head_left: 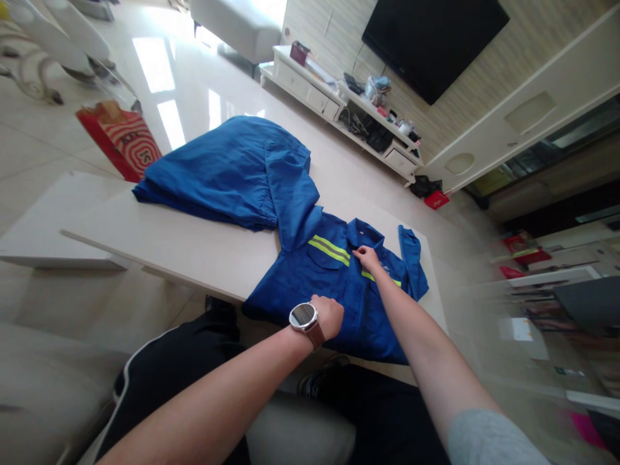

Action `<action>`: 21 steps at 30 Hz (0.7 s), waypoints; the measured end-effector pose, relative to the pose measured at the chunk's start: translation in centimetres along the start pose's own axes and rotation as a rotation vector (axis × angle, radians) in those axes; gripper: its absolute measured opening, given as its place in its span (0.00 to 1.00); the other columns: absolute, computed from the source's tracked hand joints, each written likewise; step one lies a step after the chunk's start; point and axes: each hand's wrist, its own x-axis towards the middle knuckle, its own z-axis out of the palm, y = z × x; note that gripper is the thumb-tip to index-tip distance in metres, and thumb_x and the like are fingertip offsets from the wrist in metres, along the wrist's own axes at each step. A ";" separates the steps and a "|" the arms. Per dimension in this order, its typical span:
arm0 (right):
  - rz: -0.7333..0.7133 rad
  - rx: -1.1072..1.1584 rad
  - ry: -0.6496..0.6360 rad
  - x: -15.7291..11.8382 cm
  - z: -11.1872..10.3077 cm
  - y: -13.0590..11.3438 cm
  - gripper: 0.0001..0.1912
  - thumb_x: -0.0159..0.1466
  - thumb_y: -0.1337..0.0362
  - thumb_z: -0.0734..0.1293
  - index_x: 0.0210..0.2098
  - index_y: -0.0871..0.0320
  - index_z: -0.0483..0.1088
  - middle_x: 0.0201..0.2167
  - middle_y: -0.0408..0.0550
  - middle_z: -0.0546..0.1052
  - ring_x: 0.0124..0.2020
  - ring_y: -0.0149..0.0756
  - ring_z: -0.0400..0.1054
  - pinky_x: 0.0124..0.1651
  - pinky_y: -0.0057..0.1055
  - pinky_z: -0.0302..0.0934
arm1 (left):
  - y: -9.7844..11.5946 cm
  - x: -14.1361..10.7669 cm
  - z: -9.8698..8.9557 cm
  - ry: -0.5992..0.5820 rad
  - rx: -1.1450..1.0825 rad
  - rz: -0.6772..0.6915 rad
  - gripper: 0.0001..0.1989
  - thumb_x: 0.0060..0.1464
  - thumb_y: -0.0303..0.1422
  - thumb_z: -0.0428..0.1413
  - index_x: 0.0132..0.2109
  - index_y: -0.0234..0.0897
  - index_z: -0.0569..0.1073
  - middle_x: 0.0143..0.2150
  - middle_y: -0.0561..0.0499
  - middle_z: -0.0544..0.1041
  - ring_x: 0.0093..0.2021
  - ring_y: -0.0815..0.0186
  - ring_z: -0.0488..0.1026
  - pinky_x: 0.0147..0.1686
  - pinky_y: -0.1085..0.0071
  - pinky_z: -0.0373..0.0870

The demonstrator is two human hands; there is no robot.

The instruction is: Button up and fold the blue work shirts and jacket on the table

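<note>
A blue work jacket (310, 284) with yellow-and-grey reflective strips lies front up on the white table (217, 258), its collar toward the far side and its hem hanging over the near edge. My right hand (368, 257) is pinched on the jacket's front edge just below the collar. Lower down, my left hand (330, 318), with a round watch (303, 315) on its wrist, is closed at the jacket's front; its fingertips are hidden behind the hand. One sleeve (290, 194) stretches left over a bundle of blue cloth (217, 171) on the table.
A red paper bag (128, 142) stands past the table's left end, near a white low surface (62, 219). Beyond the table are a TV cabinet (310, 93) with clutter and a wall-mounted television (431, 39). My legs are under the near edge.
</note>
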 end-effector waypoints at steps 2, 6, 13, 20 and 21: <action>-0.005 0.008 -0.009 0.0 -0.1 0.1 0.15 0.57 0.50 0.69 0.27 0.55 0.70 0.25 0.44 0.76 0.29 0.37 0.67 0.33 0.31 0.62 | -0.1 0.2 0.2 0.006 -0.006 0.000 0.15 0.63 0.26 0.52 0.50 0.32 0.81 0.52 0.35 0.82 0.53 0.50 0.80 0.54 0.55 0.73; -0.030 0.002 -0.003 -0.2 -0.1 0.2 0.14 0.57 0.51 0.69 0.28 0.55 0.70 0.27 0.44 0.76 0.31 0.38 0.68 0.35 0.31 0.63 | -0.1 0.3 0.2 0.006 -0.012 -0.005 0.14 0.63 0.26 0.52 0.49 0.32 0.81 0.52 0.35 0.82 0.53 0.49 0.80 0.54 0.53 0.73; -0.072 -0.057 0.028 -0.6 0.0 0.4 0.12 0.59 0.52 0.69 0.30 0.55 0.72 0.34 0.47 0.76 0.39 0.40 0.68 0.45 0.34 0.64 | 0.1 0.3 0.0 -0.006 -0.004 -0.004 0.15 0.63 0.26 0.52 0.50 0.33 0.81 0.52 0.36 0.82 0.53 0.50 0.80 0.54 0.56 0.74; -0.104 -0.141 0.050 -0.8 0.2 0.2 0.11 0.61 0.54 0.69 0.30 0.54 0.71 0.35 0.48 0.75 0.42 0.42 0.66 0.50 0.36 0.63 | 0.1 1.0 0.5 -0.020 0.013 0.014 0.15 0.62 0.26 0.52 0.50 0.32 0.81 0.52 0.36 0.82 0.52 0.49 0.80 0.53 0.55 0.74; -0.111 -0.151 0.049 -0.8 0.2 0.0 0.10 0.62 0.55 0.69 0.30 0.54 0.71 0.34 0.47 0.75 0.41 0.41 0.66 0.49 0.36 0.63 | 0.1 1.0 0.4 -0.028 0.020 0.016 0.15 0.62 0.26 0.53 0.50 0.32 0.81 0.52 0.36 0.82 0.53 0.49 0.80 0.53 0.55 0.74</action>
